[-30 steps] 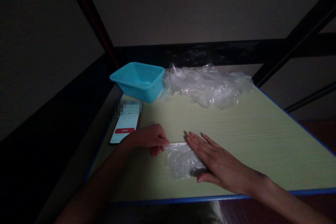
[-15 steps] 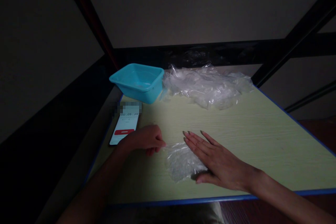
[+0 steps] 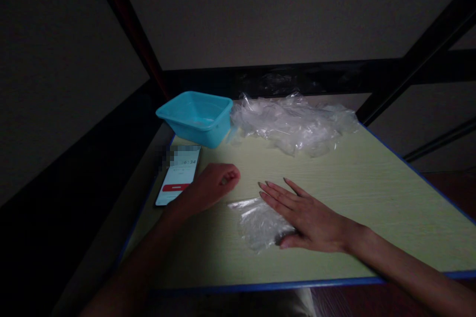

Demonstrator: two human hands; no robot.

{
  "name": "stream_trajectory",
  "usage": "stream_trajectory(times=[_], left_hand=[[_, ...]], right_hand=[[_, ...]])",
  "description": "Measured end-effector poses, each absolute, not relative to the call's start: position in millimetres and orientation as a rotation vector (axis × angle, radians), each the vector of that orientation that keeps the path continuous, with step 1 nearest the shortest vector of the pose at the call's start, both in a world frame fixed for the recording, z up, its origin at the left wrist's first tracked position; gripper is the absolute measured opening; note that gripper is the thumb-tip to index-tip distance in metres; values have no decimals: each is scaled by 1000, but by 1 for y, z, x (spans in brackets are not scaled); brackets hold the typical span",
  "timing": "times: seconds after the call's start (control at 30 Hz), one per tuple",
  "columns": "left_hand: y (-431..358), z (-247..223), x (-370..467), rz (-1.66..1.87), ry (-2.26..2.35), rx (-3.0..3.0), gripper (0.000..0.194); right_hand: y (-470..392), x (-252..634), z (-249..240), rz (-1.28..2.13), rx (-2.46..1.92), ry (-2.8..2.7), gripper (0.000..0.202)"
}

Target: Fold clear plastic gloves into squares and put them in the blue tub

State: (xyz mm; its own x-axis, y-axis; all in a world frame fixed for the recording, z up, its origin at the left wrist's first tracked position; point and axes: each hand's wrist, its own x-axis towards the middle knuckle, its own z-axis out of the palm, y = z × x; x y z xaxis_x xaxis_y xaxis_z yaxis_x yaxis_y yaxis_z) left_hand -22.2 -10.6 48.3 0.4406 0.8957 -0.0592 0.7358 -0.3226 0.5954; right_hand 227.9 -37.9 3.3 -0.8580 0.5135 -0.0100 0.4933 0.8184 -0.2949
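Observation:
My right hand (image 3: 310,223) lies flat with fingers stretched out, over the right part of a clear plastic bag (image 3: 258,225) on the table. The bag is small and creased, and its left corner juts out freely. My left hand (image 3: 217,183) is curled into a loose fist above the table, up and left of that corner and apart from it. Nothing shows in its fingers. Just left of it lies a phone (image 3: 181,173) with a lit timer screen, its lower corner close to my wrist.
A blue plastic basin (image 3: 211,131) stands at the table's back left. Beside it, a heap of crumpled clear plastic bags (image 3: 293,121) spreads along the back edge. The pale wooden table (image 3: 383,208) has blue edging, with a wall behind.
My left hand has let go of the bag's left corner and risen slightly away, its fingers curling in. My right hand stays flat on the bag, shifted up a little in view.

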Motion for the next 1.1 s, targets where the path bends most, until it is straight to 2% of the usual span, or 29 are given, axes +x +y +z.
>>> stream_trajectory(times=[0.07, 0.3, 0.53, 1.1], left_hand=[[-25, 41, -6, 609, 1394, 2231, 29], [-88, 10, 47, 329, 1326, 2553, 74], [-90, 0, 52, 264, 1417, 2576, 93], [-98, -7, 19, 252, 1519, 2537, 89]], right_hand=[[-38, 228, 1, 408, -787, -2919, 89], [-39, 229, -2, 295, -767, -2918, 88], [-39, 230, -5, 266, -755, -2905, 90], [-39, 229, -1, 304, -784, -2933, 85]])
